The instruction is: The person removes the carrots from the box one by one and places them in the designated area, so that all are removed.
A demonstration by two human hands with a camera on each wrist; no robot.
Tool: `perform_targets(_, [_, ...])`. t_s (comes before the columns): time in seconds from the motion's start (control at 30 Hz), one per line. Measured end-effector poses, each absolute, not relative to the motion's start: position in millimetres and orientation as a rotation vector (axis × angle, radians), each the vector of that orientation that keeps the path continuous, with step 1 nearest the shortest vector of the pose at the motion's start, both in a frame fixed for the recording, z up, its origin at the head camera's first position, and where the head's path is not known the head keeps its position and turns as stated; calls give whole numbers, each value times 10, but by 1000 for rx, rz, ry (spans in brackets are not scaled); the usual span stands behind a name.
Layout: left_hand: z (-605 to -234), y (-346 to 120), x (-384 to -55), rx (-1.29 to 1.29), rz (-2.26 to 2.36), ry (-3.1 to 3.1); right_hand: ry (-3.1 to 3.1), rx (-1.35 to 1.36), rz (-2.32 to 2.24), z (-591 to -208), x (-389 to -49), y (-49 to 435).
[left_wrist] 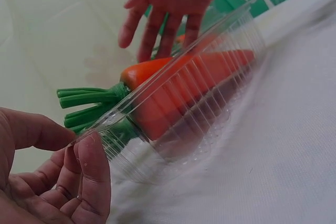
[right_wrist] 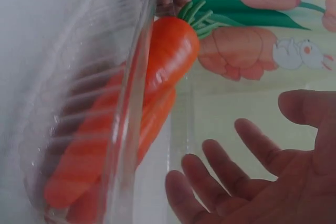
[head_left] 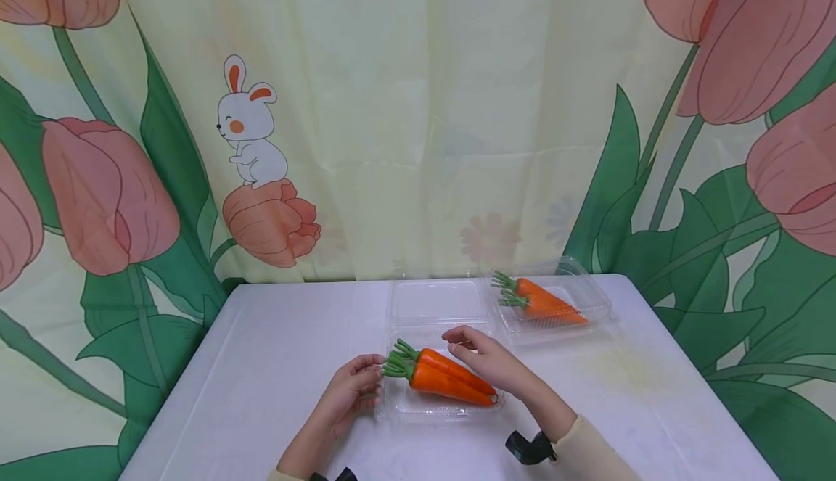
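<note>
"Which step is going on?"

"I'd say the person is settling two carrots in a clear box on the bench; both are lying inside, and the lid is lying open at twelve o'clock from them."

"And the next move?"

"To my mind it's calling for a check that the green tops aren't catching on the rim, then for swinging the lid over while one hand is steadying the box."

"What are the hands doing?"

"At the box's nine o'clock, the left hand is pinching the rim between thumb and finger. The right hand is hovering at two o'clock, fingers spread, touching neither carrot."

"How are the carrots lying between them?"

"Side by side. Their tops are pointing between nine and ten o'clock, just beside the left hand; their tips are pointing toward four."

"Anything else?"

"Another box is sitting farther off at two o'clock, holding more carrots. I'm not managing to tell whether it's fastened."
</note>
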State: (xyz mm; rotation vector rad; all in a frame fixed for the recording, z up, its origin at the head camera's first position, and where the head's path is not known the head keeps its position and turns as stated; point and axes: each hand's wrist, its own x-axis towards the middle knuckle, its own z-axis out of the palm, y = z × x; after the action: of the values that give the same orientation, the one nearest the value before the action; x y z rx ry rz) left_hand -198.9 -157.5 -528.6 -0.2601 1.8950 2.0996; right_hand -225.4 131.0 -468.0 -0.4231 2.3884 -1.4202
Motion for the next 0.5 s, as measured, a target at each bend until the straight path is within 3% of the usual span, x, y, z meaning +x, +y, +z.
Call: perform_targets(0.5, [-5274, -1573, -1963, -238, 2111, 1894, 2410, -566, -1216, -4721, -2104, 1171])
